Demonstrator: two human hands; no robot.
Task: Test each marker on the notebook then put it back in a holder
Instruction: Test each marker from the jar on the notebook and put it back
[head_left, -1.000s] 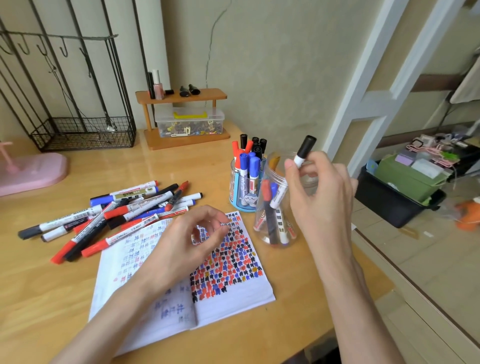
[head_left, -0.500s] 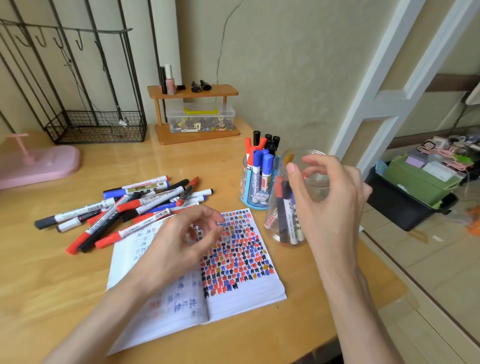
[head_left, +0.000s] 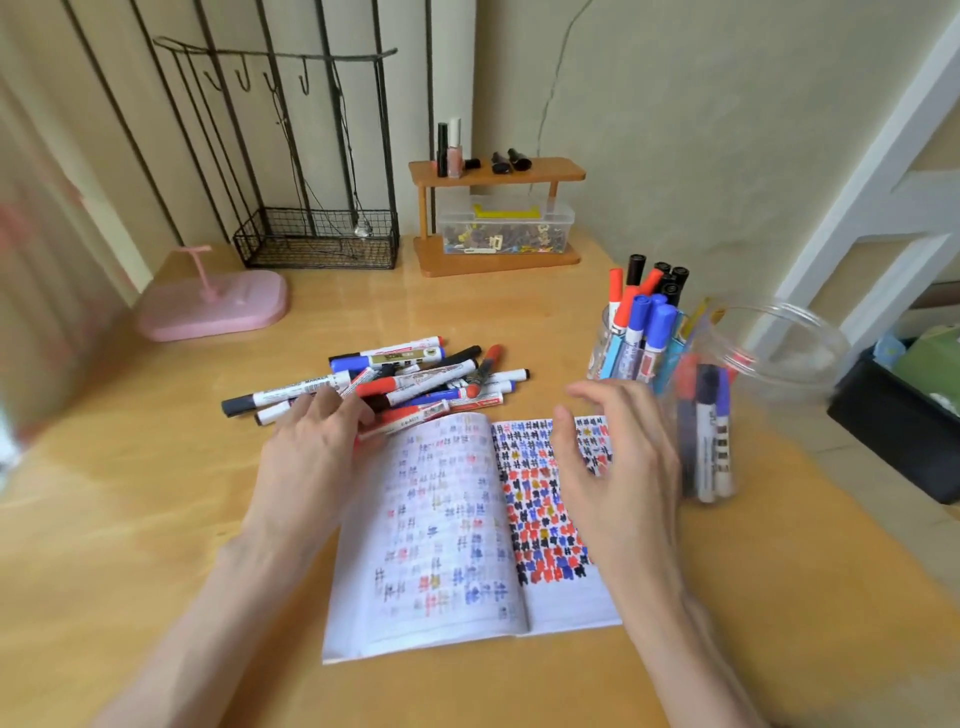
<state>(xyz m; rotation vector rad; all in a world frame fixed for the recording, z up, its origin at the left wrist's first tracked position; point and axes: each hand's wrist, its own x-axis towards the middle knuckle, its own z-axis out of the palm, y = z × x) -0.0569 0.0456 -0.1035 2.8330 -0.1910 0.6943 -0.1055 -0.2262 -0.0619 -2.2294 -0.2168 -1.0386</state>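
An open notebook (head_left: 457, 519) full of coloured test marks lies on the wooden table. Behind its left page is a pile of loose markers (head_left: 415, 374). My left hand (head_left: 311, 457) reaches into the near edge of that pile, its fingers lying on the markers, and a red-and-white marker (head_left: 410, 422) pokes out from under it. My right hand (head_left: 613, 467) hovers blurred over the right page, fingers relaxed and holding nothing. Right of that hand stands a clear jar (head_left: 779, 332) with several markers in it. A blue holder (head_left: 631, 358) behind the jar is packed with upright markers.
A small wooden shelf (head_left: 493, 176) over a clear box of clips, a black wire basket (head_left: 317, 239) and a pink stand (head_left: 213, 306) line the back of the table. The table's right edge runs close behind the jar, with a black bin (head_left: 893, 431) on the floor beyond.
My right hand dropped the black-capped marker into the clear jar and came down, empty, over the notebook. My left hand moved from the notebook up to the marker pile.
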